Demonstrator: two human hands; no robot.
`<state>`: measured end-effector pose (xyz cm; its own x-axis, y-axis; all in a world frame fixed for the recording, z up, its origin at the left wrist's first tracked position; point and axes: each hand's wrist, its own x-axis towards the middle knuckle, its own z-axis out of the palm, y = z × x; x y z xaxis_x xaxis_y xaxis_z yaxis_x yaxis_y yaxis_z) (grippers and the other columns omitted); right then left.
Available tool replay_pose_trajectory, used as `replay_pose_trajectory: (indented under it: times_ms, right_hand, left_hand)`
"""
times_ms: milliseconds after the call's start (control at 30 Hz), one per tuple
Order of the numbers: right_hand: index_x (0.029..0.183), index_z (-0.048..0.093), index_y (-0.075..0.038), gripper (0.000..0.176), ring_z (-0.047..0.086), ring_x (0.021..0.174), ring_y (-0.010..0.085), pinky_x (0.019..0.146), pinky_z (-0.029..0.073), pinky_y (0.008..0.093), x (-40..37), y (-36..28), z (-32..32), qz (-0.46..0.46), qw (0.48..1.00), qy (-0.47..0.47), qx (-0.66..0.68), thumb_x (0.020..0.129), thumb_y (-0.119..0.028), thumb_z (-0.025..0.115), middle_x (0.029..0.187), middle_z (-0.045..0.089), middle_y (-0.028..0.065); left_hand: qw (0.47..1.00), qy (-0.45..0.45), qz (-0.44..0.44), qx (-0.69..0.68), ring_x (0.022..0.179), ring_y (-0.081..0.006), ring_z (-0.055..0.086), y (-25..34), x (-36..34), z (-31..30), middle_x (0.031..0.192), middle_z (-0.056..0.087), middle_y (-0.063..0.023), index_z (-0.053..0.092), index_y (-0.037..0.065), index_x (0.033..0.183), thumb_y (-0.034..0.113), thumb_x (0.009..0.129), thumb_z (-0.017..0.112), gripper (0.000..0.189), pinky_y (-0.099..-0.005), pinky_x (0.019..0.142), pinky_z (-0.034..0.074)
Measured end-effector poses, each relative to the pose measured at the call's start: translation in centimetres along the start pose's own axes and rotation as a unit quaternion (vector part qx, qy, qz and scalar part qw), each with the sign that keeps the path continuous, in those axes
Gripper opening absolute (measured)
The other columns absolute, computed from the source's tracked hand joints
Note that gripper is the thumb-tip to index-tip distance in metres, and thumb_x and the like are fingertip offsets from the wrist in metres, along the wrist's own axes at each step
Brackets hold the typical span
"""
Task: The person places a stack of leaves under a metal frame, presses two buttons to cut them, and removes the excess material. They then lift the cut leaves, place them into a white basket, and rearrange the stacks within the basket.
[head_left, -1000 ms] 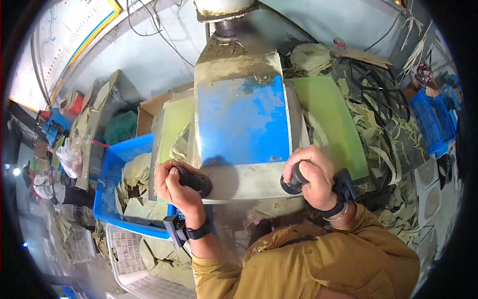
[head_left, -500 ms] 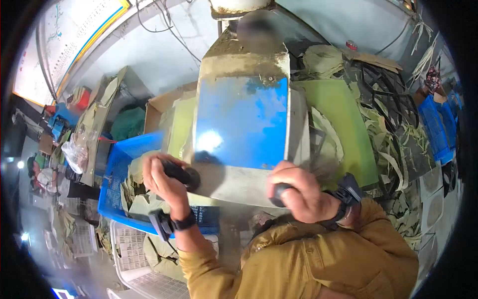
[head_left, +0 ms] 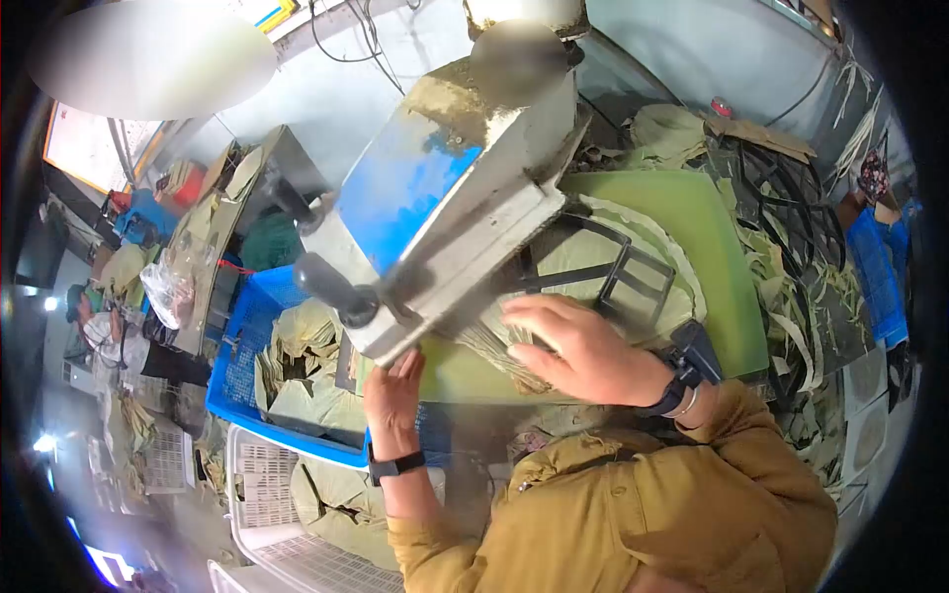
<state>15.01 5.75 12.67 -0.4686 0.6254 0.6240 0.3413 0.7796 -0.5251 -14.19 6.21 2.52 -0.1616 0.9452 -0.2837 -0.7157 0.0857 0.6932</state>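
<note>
The swing arm of a press (head_left: 494,217), with a worn blue panel (head_left: 395,208) on top, is angled toward the left. Two black handles (head_left: 336,287) stick up from its front end. My left hand (head_left: 393,395) is just below that end, fingers stretched upward, tips partly hidden by the arm. My right hand (head_left: 593,351) hovers over or rests on layered grey-green sheets (head_left: 494,346), thumb and fingers apart. Just beyond it, a black metal frame-shaped cutting die (head_left: 635,287) lies on the sheet material, on a yellow-green cutting pad (head_left: 712,237).
A blue crate (head_left: 222,381) holding sheet pieces stands at left, with a white plastic basket (head_left: 257,484) below it. Scrap strips (head_left: 781,306) and black bands (head_left: 771,198) pile up at right. Another person (head_left: 109,331) is at far left.
The press arm has swung left, uncovering the die and sheets. Both my hands have let go of the black handles; my left has lowered, my right is over the sheets.
</note>
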Motion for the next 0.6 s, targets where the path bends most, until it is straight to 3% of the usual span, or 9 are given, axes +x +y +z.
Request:
replay_pose_trajectory:
  times_ms: [33, 67, 233, 300, 333, 433, 500, 567, 600]
  right_hand:
    - [0.120, 0.050, 0.005, 0.048, 0.055, 0.107, 0.0384, 0.093, 0.044, 0.0425, -0.9, 0.7, -0.2, 0.064, 0.997, -0.041, -0.012, 0.086, -0.026, 0.064, 0.119, 0.053, 0.0230]
    - [0.118, 0.052, 0.006, 0.049, 0.054, 0.108, 0.0387, 0.094, 0.043, 0.0434, -1.5, 1.2, -0.2, 0.128, 0.988, -0.081, -0.025, 0.086, -0.030, 0.064, 0.119, 0.053, 0.0233]
    - [0.124, 0.044, 0.007, 0.064, 0.040, 0.124, 0.0436, 0.104, 0.033, 0.0495, -3.6, 1.7, 1.5, 0.165, 0.965, -0.176, -0.102, 0.086, -0.042, 0.060, 0.132, 0.040, 0.0295]
    - [0.127, 0.040, 0.007, 0.070, 0.038, 0.125, 0.0474, 0.105, 0.032, 0.0498, -4.4, 1.6, 2.8, 0.146, 0.952, -0.205, -0.176, 0.085, -0.045, 0.062, 0.135, 0.035, 0.0333]
    - [0.127, 0.039, 0.009, 0.076, 0.037, 0.124, 0.0503, 0.106, 0.030, 0.0515, -4.7, 1.7, 3.3, 0.134, 0.953, -0.196, -0.190, 0.082, -0.045, 0.065, 0.133, 0.035, 0.0367]
    - [0.126, 0.040, 0.011, 0.079, 0.037, 0.124, 0.0525, 0.107, 0.030, 0.0522, -4.2, 0.6, 3.5, 0.160, 0.927, -0.231, -0.247, 0.081, -0.048, 0.066, 0.135, 0.030, 0.0398]
    - [0.126, 0.038, 0.011, 0.082, 0.037, 0.123, 0.0537, 0.107, 0.030, 0.0534, -4.6, 1.0, 3.8, 0.149, 0.933, -0.213, -0.248, 0.078, -0.047, 0.069, 0.135, 0.029, 0.0410]
    - [0.120, 0.044, 0.012, 0.076, 0.039, 0.121, 0.0531, 0.105, 0.031, 0.0535, -4.7, 1.1, 4.0, 0.140, 0.943, -0.199, -0.226, 0.076, -0.044, 0.073, 0.133, 0.032, 0.0413]
    - [0.121, 0.045, 0.013, 0.078, 0.038, 0.124, 0.0525, 0.106, 0.030, 0.0529, -4.8, 1.0, 4.0, 0.137, 0.942, -0.201, -0.232, 0.076, -0.045, 0.072, 0.135, 0.032, 0.0401]
  left_hand:
    - [0.998, 0.049, -0.028, -0.008, 0.113, -0.0339, 0.054, 0.0, 0.4, 1.7, 0.120, 0.056, -0.0209, 0.050, -0.005, 0.121, 0.018, 0.095, 0.053, 0.035, -0.0448, 0.096, 0.046]
    - [0.999, 0.024, -0.032, 0.003, 0.107, -0.0324, 0.057, -0.3, 1.9, 1.6, 0.115, 0.059, -0.0199, 0.053, -0.004, 0.117, 0.017, 0.094, 0.055, 0.031, -0.0446, 0.093, 0.048]
    - [0.995, -0.033, -0.078, 0.058, 0.087, -0.0248, 0.064, -0.3, 6.3, 5.2, 0.088, 0.065, -0.0121, 0.060, 0.000, 0.097, 0.016, 0.091, 0.062, 0.017, -0.0406, 0.081, 0.052]
    - [0.957, -0.002, -0.078, 0.280, 0.069, -0.0203, 0.064, 0.0, 7.3, 6.1, 0.080, 0.064, -0.0093, 0.060, 0.000, 0.094, 0.022, 0.088, 0.066, 0.024, -0.0351, 0.062, 0.054]
    - [0.955, -0.007, -0.081, 0.284, 0.069, -0.0203, 0.064, -0.1, 7.6, 6.1, 0.080, 0.064, -0.0093, 0.060, 0.000, 0.094, 0.022, 0.088, 0.066, 0.024, -0.0351, 0.062, 0.054]
    - [0.891, -0.019, 0.013, 0.454, 0.056, -0.0158, 0.060, -0.4, 9.3, 6.1, 0.073, 0.061, -0.0067, 0.059, -0.002, 0.087, 0.014, 0.082, 0.064, 0.018, -0.0317, 0.046, 0.048]
    - [0.901, -0.041, 0.048, 0.430, 0.059, -0.0121, 0.058, 0.4, 6.6, 8.0, 0.071, 0.061, -0.0051, 0.059, -0.002, 0.087, 0.007, 0.080, 0.061, 0.012, -0.0280, 0.049, 0.046]
    - [0.900, -0.068, 0.193, 0.384, 0.061, -0.0088, 0.055, 1.6, 3.8, 10.5, 0.075, 0.062, -0.0033, 0.061, -0.003, 0.092, 0.001, 0.080, 0.063, 0.012, -0.0219, 0.054, 0.044]
    - [0.893, -0.090, 0.204, 0.390, 0.065, -0.0074, 0.055, 2.2, 2.0, 12.0, 0.078, 0.062, -0.0024, 0.061, -0.003, 0.095, 0.000, 0.080, 0.063, 0.015, -0.0211, 0.058, 0.043]
